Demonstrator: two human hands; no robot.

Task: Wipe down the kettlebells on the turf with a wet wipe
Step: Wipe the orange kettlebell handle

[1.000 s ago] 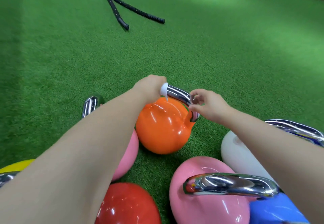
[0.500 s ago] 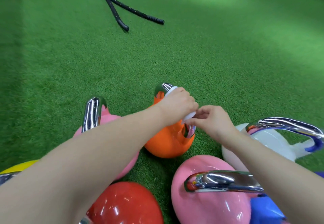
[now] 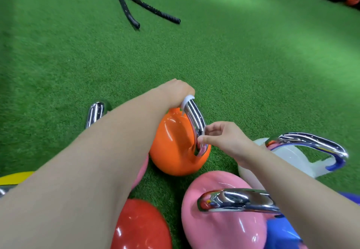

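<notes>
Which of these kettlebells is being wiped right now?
The orange kettlebell. The left hand holds the wet wipe on its chrome handle while the right hand pinches the handle lower down. No hand touches the others.

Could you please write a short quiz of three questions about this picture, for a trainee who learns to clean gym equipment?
1. True or false: the left hand holds the wet wipe against the chrome handle of the orange kettlebell.
2. What does the right hand touch? A) the battle ropes B) the lower end of the orange kettlebell's handle C) the white kettlebell
3. Fill in: all the kettlebells stand on green ____.

Key: 1 true; 2 B; 3 turf.
</notes>
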